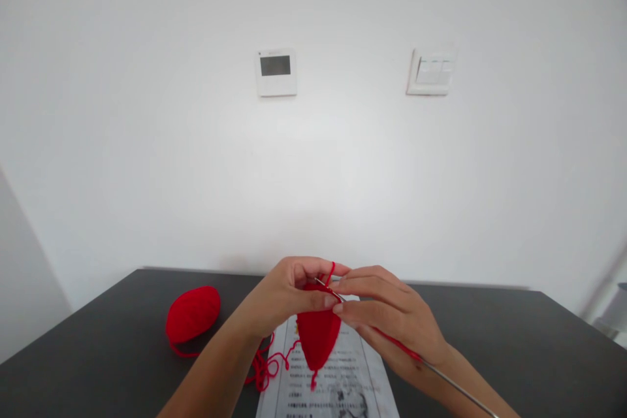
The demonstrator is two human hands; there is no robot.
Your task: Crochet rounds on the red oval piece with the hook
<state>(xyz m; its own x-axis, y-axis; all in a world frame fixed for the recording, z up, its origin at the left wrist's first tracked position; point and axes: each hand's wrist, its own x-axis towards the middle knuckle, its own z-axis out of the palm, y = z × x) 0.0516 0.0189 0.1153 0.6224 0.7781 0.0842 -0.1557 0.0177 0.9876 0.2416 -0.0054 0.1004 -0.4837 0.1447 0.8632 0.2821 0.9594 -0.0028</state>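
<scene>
A red knitted piece (pixel 318 336) hangs point down between the hands, with a short yarn tail at its tip. My left hand (pixel 289 287) pinches its upper edge between thumb and fingers, and a loop of red yarn runs over the index finger. Close against it on the right, my right hand (pixel 386 307) is closed around a thin metal needle (pixel 458 386), which passes under the palm and out toward the lower right. Some red stitches lie along the needle. Needle tips meet at the top edge of the knitting, partly hidden by fingers.
On the dark table (pixel 122 339) a red yarn ball (pixel 193 315) lies at the left, with tangled yarn (pixel 262 369) beside a printed sheet (pixel 313 398) under the knitting. A wall panel (pixel 277 83) and switches (pixel 431 72) are behind. A grey object (pixel 614 313) stands far right.
</scene>
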